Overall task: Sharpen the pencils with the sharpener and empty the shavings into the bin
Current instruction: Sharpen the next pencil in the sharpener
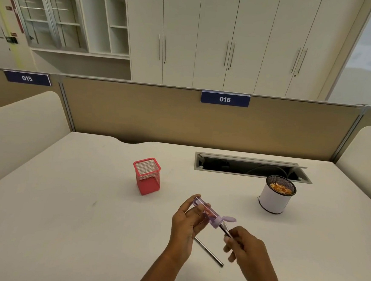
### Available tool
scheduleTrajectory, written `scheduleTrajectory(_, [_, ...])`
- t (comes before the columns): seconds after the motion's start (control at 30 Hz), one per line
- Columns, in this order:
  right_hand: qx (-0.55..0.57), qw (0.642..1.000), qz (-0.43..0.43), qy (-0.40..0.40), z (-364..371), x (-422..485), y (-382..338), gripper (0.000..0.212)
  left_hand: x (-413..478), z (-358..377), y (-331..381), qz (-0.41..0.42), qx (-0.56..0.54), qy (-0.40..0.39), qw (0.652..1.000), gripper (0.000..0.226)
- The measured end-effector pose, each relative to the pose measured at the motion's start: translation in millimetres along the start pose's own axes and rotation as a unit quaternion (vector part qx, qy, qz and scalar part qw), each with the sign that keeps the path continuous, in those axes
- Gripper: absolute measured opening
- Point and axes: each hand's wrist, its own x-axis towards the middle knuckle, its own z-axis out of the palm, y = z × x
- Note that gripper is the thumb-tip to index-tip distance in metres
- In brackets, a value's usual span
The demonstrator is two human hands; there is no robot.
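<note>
Mostly hidden, the pencil [225,231] is pinched by right hand [247,249]; left hand [184,225] grips sharpener [210,216].

The desk [63,219] lies open to a reach across its left half. A red mesh holder [146,176] stands mid-desk, well apart from the white bin [275,197] at right, with a clear way between them. Just behind the bin gapes the cable tray [251,167] (its flap open). A loose pencil [209,252] lies flat nearer the front, and the partition [182,118] walls off the far edge
</note>
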Motion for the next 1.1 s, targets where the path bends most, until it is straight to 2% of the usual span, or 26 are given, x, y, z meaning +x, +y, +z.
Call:
scheduleTrajectory(0.03, [-0.111,0.991,-0.048,0.047,1.3,0.4,2.9,0.009,-0.4,1.8,-0.3,0.005,-0.007,0.002,1.000,0.021])
scheduleTrajectory(0.1, [-0.276,0.929,-0.174,0.175,0.4,4.3,8.8,0.010,-2.1,5.0,-1.1,0.014,-0.023,0.003,1.000,0.020])
scheduleTrajectory(0.13, [-0.330,0.890,-0.232,0.210,-0.3,7.0,9.1,0.022,-3.3,6.2,-1.6,0.015,-0.032,0.003,0.999,0.019])
scheduleTrajectory(0.17, [-0.348,0.871,-0.260,0.229,-2.4,10.6,8.7,0.042,-4.3,7.1,-2.4,0.014,-0.043,0.002,0.999,0.019])
scheduleTrajectory(0.2, [-0.352,0.865,-0.269,0.235,-2.2,13.7,10.1,0.057,-4.9,7.6,-3.3,0.012,-0.053,0.003,0.999,0.018])
scheduleTrajectory(0.23, [-0.356,0.867,-0.264,0.227,-2.1,14.0,10.2,0.060,-5.1,7.7,-3.8,0.010,-0.059,0.005,0.998,0.019])
scheduleTrajectory(0.3, [-0.345,0.891,-0.220,0.196,-0.6,10.8,6.0,0.035,-4.0,7.4,-3.7,0.011,-0.054,0.010,0.998,0.019])
scheduleTrajectory(0.33, [-0.296,0.925,-0.168,0.170,1.0,12.1,5.3,0.022,-2.9,6.7,-3.3,0.014,-0.048,0.011,0.999,0.019])
scheduleTrajectory(0.4, [-0.136,0.987,-0.067,0.060,2.0,14.8,3.5,0.026,-0.6,4.8,-1.7,0.020,-0.031,0.006,0.999,0.020])
scheduleTrajectory(0.47, [0.069,0.997,0.020,-0.030,-4.7,19.2,1.4,0.036,1.1,3.1,-0.4,0.024,-0.012,-0.005,1.000,0.020])
scheduleTrajectory(0.5, [0.168,0.979,0.087,-0.081,-9.7,20.4,-0.9,0.036,1.7,2.4,0.1,0.023,-0.002,-0.010,1.000,0.020])
scheduleTrajectory(0.53, [0.262,0.940,0.168,-0.140,-14.2,21.5,-1.0,0.033,2.1,1.8,0.3,0.020,0.006,-0.016,1.000,0.021])
scheduleTrajectory(0.6, [0.414,0.825,0.292,-0.251,-18.5,21.2,-1.6,0.017,2.2,1.5,0.6,0.010,0.011,-0.032,0.999,0.023])
scheduleTrajectory(0.63, [0.460,0.783,0.314,-0.278,-17.6,19.5,-1.3,0.012,2.5,1.8,0.9,0.004,0.015,-0.041,0.999,0.023])
scheduleTrajectory(0.67, [0.490,0.758,0.318,-0.289,-16.2,16.7,-1.3,0.011,2.8,1.7,1.0,0.000,0.021,-0.046,0.999,0.023])
scheduleTrajectory(0.7, [0.499,0.754,0.316,-0.286,-14.2,14.9,-0.7,0.011,3.2,1.4,1.0,-0.004,0.026,-0.047,0.999,0.023])
scheduleTrajectory(0.73, [0.488,0.767,0.313,-0.275,-12.4,14.0,-0.3,0.012,3.5,0.6,0.9,-0.007,0.029,-0.045,0.999,0.023])
scheduleTrajectory(0.83, [0.403,0.842,0.264,-0.241,-11.2,12.8,-0.3,0.015,3.8,-3.0,1.1,-0.008,0.019,-0.037,0.999,0.022])
scheduleTrajectory(0.93, [0.319,0.916,0.162,-0.184,-13.1,13.4,-3.1,0.015,3.5,-4.9,1.0,-0.003,0.000,-0.020,1.000,0.021])
scheduleTrajectory(1.0, [0.264,0.949,0.102,-0.137,-11.4,12.3,-6.1,0.019,3.5,-3.6,0.5,0.001,-0.007,-0.008,1.000,0.020])
scheduleTrajectory(1.1, [0.114,0.990,0.001,-0.085,-4.8,7.5,-6.0,0.034,2.7,-1.6,0.3,0.011,-0.013,0.009,1.000,0.021])
